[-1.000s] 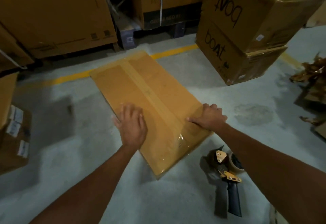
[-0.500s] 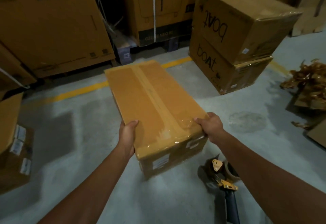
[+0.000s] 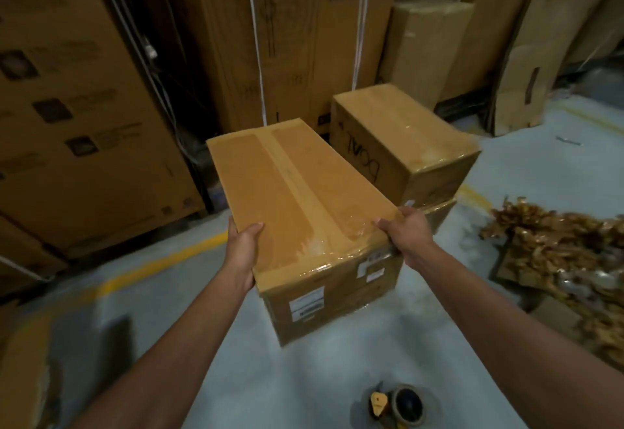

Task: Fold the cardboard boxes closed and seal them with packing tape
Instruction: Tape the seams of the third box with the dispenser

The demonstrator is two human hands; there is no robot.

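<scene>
A closed brown cardboard box (image 3: 293, 192) with a strip of clear tape down its top seam is held up off the floor in front of me. My left hand (image 3: 241, 253) grips its near left edge, thumb on top. My right hand (image 3: 407, 234) grips the near right corner, fingers curled over the edge. White labels show on the box's near end face. A tape dispenser (image 3: 396, 406) lies on the floor below, at the bottom edge of the view.
Two stacked taped boxes (image 3: 405, 144) marked in black pen stand just right of the held box. Tall cartons (image 3: 77, 107) line the back and left. A pile of crumpled brown tape and scrap (image 3: 557, 253) lies at right. A yellow line (image 3: 162, 259) crosses the grey floor.
Both hands went from pressing on the box top to gripping its near corners. The box has been lifted off the floor and carried toward the stacked boxes.
</scene>
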